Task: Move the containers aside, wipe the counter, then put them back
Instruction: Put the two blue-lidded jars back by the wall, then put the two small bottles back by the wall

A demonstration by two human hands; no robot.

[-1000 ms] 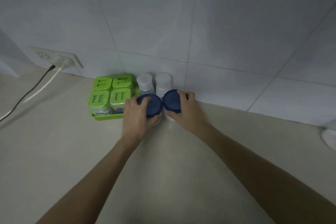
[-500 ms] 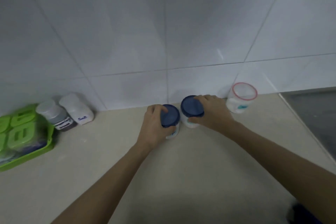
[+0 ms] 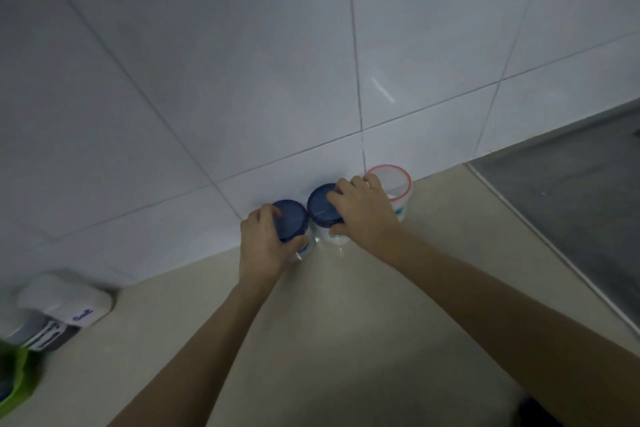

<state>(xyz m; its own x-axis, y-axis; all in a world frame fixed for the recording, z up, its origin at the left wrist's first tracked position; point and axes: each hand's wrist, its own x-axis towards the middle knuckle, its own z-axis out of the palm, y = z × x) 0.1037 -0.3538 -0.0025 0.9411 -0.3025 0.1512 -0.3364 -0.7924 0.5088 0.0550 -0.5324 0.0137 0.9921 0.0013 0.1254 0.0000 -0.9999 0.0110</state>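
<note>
Two white jars with dark blue lids stand side by side against the tiled wall on the beige counter. My left hand grips the left blue-lidded jar around its lid and side. My right hand grips the right blue-lidded jar from above. Just right of them, touching my right hand, stands a clear container with a red rim. Both jars' lower bodies are partly hidden by my fingers.
At the far left stand a white salt shaker, a dark-filled shaker and the corner of a green tray. A grey steel surface starts at the right, past the counter's edge.
Both hands carried the two blue-lidded jars rightward from beside the green tray to the wall next to the red-rimmed container. The view swung right with them.
</note>
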